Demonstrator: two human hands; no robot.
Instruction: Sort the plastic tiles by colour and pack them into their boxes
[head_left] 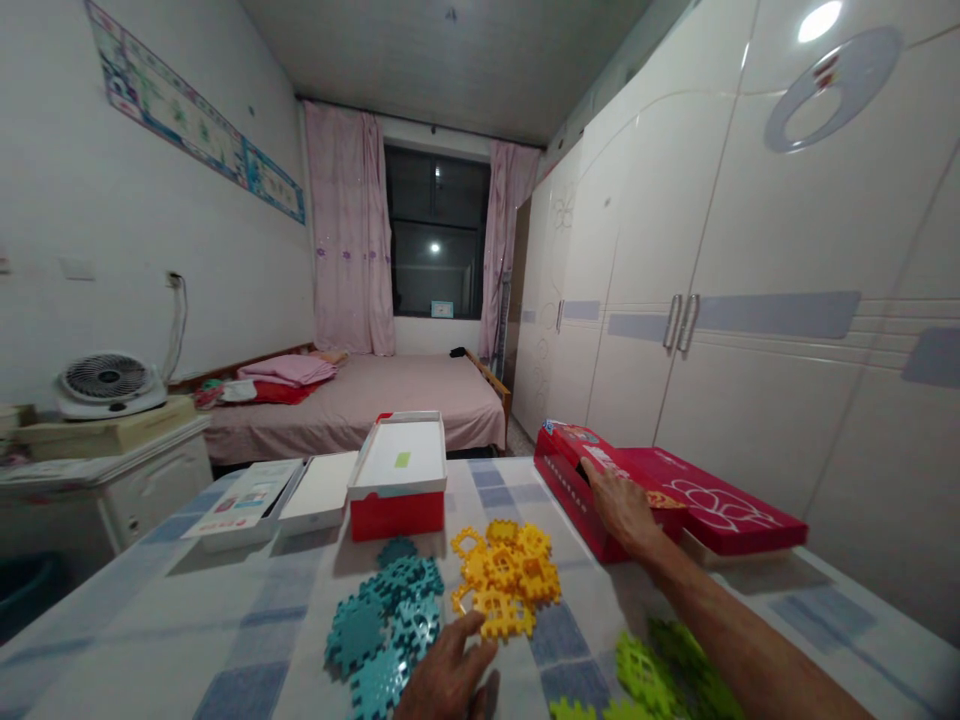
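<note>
My left hand (448, 672) is low in the middle, fingers loosely apart with nothing visible in them. Its fingertips are beside a pile of yellow interlocking plastic pieces (504, 568). A pile of blue-green interlocking pieces (390, 620) lies just left of this hand. My right hand (622, 505) reaches forward to a red box (559, 490) with printed sides and appears to grip its top, by a dark opening; the thumb is hidden. Under my right forearm lie green interlocking pieces (645, 672), partly covered by the arm and cut off by the frame's lower edge.
An open red-and-white box (397, 512) holds a small yellow-green item. Left of it are a white box part (319, 492) and a printed white box (244, 500). A flat red box (742, 500) is at right. Beyond the checked tablecloth (247, 610) are a bed (405, 395) and wardrobe (645, 240).
</note>
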